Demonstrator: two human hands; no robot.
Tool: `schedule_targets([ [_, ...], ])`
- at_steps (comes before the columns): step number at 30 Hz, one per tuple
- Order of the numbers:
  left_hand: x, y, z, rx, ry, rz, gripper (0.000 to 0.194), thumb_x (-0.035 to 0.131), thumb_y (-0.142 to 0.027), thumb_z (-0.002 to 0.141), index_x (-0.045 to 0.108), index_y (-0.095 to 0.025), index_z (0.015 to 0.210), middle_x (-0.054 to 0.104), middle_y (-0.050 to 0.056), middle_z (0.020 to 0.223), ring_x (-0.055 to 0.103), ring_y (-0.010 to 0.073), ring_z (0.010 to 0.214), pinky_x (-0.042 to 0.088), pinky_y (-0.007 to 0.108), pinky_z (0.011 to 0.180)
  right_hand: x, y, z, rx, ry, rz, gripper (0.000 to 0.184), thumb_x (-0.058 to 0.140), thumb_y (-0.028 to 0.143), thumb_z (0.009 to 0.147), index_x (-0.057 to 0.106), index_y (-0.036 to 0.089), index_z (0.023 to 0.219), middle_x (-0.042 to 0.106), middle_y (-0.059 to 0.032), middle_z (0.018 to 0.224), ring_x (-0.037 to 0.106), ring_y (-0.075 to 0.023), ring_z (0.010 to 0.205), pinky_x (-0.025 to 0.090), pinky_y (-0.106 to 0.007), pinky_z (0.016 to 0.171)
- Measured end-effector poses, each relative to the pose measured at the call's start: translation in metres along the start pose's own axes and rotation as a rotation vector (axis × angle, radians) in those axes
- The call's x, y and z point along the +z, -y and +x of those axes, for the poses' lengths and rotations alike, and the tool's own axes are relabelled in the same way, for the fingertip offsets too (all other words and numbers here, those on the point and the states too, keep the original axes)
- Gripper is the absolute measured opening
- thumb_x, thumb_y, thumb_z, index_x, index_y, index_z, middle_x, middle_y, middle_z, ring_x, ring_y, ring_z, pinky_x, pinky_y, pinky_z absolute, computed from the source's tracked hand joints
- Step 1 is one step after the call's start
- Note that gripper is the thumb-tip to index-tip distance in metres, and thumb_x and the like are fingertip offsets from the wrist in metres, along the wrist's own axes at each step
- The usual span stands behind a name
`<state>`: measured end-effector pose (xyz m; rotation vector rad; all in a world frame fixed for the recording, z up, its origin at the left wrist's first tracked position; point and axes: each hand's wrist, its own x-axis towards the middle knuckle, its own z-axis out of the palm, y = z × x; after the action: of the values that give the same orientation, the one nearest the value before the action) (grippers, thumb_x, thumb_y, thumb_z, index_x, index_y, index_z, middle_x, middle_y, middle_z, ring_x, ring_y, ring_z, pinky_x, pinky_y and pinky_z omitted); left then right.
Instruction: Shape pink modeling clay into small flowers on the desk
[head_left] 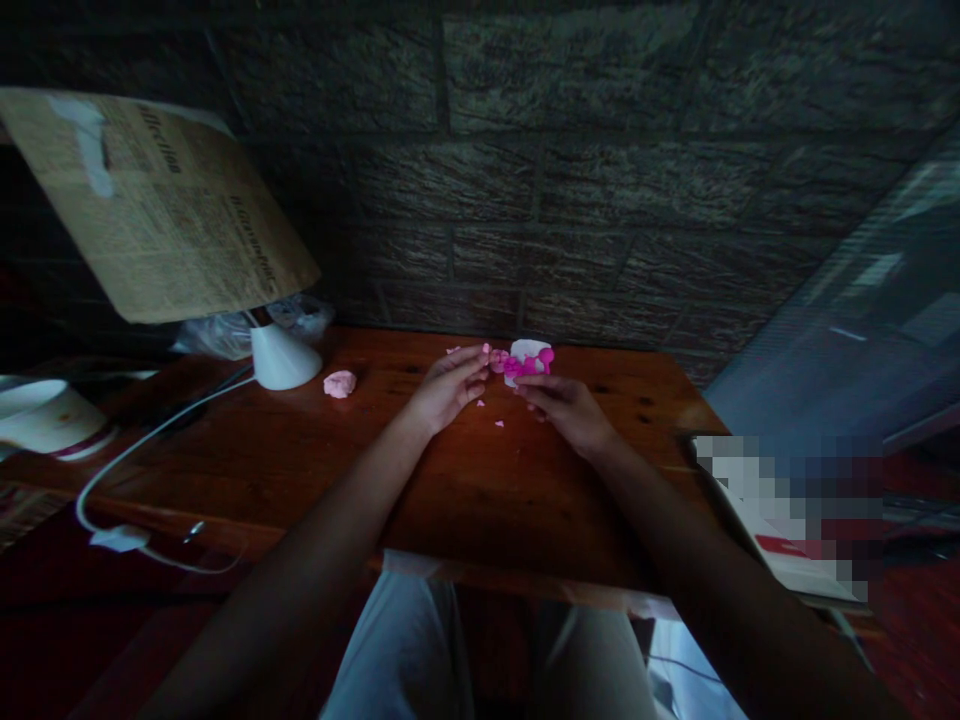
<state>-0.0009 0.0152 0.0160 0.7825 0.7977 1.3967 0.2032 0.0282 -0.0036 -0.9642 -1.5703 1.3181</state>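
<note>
My left hand [450, 388] is closed in a pinch, with a small bit of pale pink clay [486, 349] at its fingertips. Close by on the right, my right hand [566, 408] pinches a bright magenta plastic piece [546, 356] with rounded knobs; its exact kind is not clear. Pink crumbly clay lies against the left end of that piece. Behind it shows a white, flat-looking item [529, 348]. Small pink crumbs [499, 423] are scattered on the wood near both hands. A larger lump of pink clay [340, 384] rests apart to the left.
The wooden table [480, 500] stands against a dark brick wall [600, 190]. At left are a lamp [285, 357] with a newsprint shade, its white cord [150, 435] and a white cup [49, 415]. A partly blurred flat object [780, 520] lies at the right edge.
</note>
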Motion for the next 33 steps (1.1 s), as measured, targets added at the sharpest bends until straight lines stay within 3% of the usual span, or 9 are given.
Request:
schedule_targets([
  [5,-0.002,0.005,-0.001,-0.019,0.158,0.082,0.026,0.093,-0.018,0.07,0.081,-0.016,0.093,0.075,0.004,0.09,0.062,0.0078,0.073,0.042,0.018,0.06,0.001,0.006,-0.002,0.018,0.021,0.036,0.05,0.085,0.058,0.066,0.08,0.017,0.094,0.061,0.0018,0.07,0.05,-0.0106,0.063,0.042,-0.027,0.059],
  [10,-0.003,0.009,-0.004,-0.065,0.206,0.123,0.028,0.094,-0.018,0.069,0.081,-0.014,0.093,0.073,0.005,0.086,0.065,0.0107,0.077,0.046,0.02,0.065,-0.002,0.003,-0.001,-0.004,0.053,0.014,0.05,0.081,0.063,0.07,0.079,0.018,0.092,0.066,-0.0013,0.077,0.053,-0.0122,0.067,0.045,-0.027,0.061],
  [14,0.0,0.006,-0.004,-0.051,0.155,0.099,0.027,0.093,-0.015,0.069,0.08,-0.014,0.093,0.075,0.005,0.088,0.066,0.0097,0.072,0.047,0.02,0.062,-0.005,-0.006,0.002,-0.071,0.088,-0.135,0.035,0.074,0.05,0.083,0.079,0.019,0.098,0.072,-0.0028,0.081,0.06,-0.0141,0.067,0.051,-0.029,0.065],
  [17,-0.003,-0.008,-0.001,0.042,0.045,0.007,0.023,0.09,-0.012,0.072,0.078,-0.015,0.091,0.076,0.004,0.089,0.064,0.0077,0.068,0.047,0.018,0.058,-0.003,-0.014,0.004,-0.202,0.08,-0.377,0.012,0.07,0.026,0.087,0.08,0.021,0.092,0.08,-0.0054,0.094,0.072,-0.019,0.085,0.057,-0.035,0.086],
  [22,-0.02,-0.031,0.004,0.205,-0.161,-0.195,0.018,0.083,-0.007,0.077,0.074,-0.018,0.088,0.076,-0.001,0.086,0.058,0.0034,0.059,0.045,0.014,0.054,0.005,-0.02,0.002,-0.248,0.064,-0.67,0.021,0.065,0.015,0.091,0.081,0.023,0.101,0.082,-0.0082,0.113,0.078,-0.0237,0.1,0.059,-0.041,0.098],
  [29,-0.027,-0.023,0.007,0.127,-0.194,-0.188,0.021,0.083,-0.007,0.077,0.073,-0.017,0.091,0.076,-0.001,0.084,0.059,0.0037,0.058,0.045,0.014,0.054,0.018,-0.009,0.006,-0.215,0.022,-0.785,0.024,0.062,0.015,0.095,0.081,0.023,0.106,0.082,-0.0087,0.113,0.078,-0.0238,0.102,0.058,-0.038,0.097],
  [33,-0.025,-0.016,0.005,0.058,-0.095,-0.105,0.025,0.089,-0.011,0.072,0.074,-0.016,0.092,0.078,0.002,0.088,0.07,0.0089,0.07,0.048,0.017,0.06,0.037,0.003,0.024,-0.248,0.191,-0.779,0.014,0.067,0.02,0.095,0.081,0.019,0.097,0.082,-0.0078,0.096,0.076,-0.0207,0.087,0.057,-0.031,0.082],
])
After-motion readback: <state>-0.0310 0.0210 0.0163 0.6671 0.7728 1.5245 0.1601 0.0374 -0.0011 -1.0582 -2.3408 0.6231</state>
